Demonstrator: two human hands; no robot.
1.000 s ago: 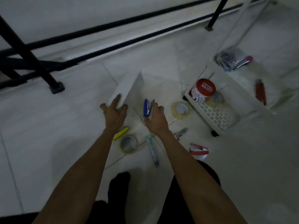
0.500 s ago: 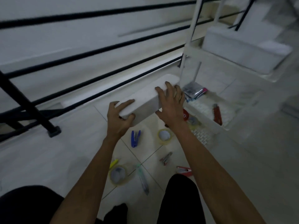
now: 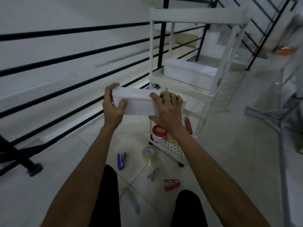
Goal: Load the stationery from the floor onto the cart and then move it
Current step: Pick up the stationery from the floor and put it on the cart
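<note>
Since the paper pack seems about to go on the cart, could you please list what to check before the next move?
1. Grip on the paper pack by left hand and right hand: ok.
2. Room on the middle shelf beside the white package lying there: cannot tell.
3. Top tray free: cannot tell, seen from below.
4. Floor cleared of stationery: not ok; blue stapler, tape roll and red stapler lie there.

left hand + right hand: grip white paper ream | beside white cart | above floor
</note>
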